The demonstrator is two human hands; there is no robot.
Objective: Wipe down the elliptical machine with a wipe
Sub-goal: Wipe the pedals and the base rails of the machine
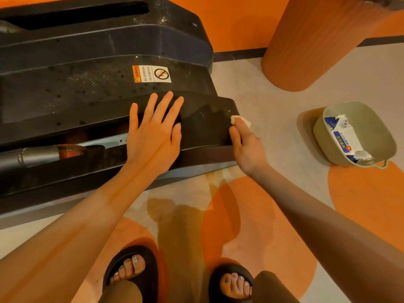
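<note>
From the head camera, the black elliptical machine (pixel 98 68) lies low across the upper left of the floor, with a warning sticker (pixel 151 74) on its cover. The left hand (pixel 154 136) rests flat on the near ridge of the cover, fingers straight and spread, grasping nothing. The right hand (pixel 246 145) pinches a small white wipe (pixel 240 120) and presses it against the cover's right end — just at the edge above the floor. Off to the right, well apart, a pale green basket (pixel 376 130) holds a pack of wipes (pixel 347 138). An orange pillar (pixel 317 40) stands behind — two sandalled feet show below.
</note>
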